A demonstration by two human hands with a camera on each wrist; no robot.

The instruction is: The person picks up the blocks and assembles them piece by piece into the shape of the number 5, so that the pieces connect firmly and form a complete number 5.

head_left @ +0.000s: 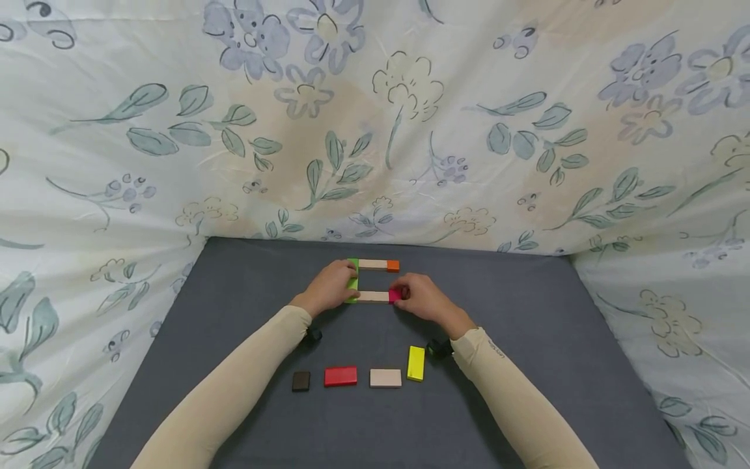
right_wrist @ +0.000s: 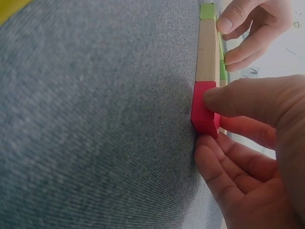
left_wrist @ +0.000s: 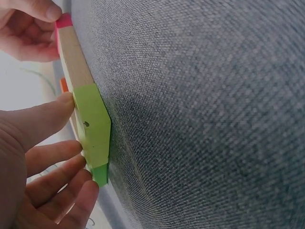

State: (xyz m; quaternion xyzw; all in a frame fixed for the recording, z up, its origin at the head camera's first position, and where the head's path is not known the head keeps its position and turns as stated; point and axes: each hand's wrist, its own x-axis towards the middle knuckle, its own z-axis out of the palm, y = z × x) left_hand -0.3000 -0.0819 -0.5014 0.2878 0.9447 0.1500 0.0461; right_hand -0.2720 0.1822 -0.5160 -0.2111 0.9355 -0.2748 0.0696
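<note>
Small coloured blocks form a shape open on the right side, on a dark grey cloth. My left hand (head_left: 329, 285) holds the light green block (left_wrist: 95, 125) at the shape's left side, thumb at its near end and fingers along it. A darker green block (left_wrist: 100, 175) adjoins its far end. From the light green block a plain wooden block (head_left: 373, 297) runs right to a pink-red block (right_wrist: 202, 107). My right hand (head_left: 426, 296) pinches that pink-red block between thumb and fingers. Behind, another wooden block (head_left: 372, 264) ends in an orange block (head_left: 393, 266).
Nearer to me lie a dark brown block (head_left: 301, 382), a red block (head_left: 340, 376), a pale wooden block (head_left: 385, 378) and a yellow block (head_left: 416, 363), spaced in a row between my forearms. A flowered curtain (head_left: 410, 195) surrounds the cloth-covered table (head_left: 504, 293) at the back and sides.
</note>
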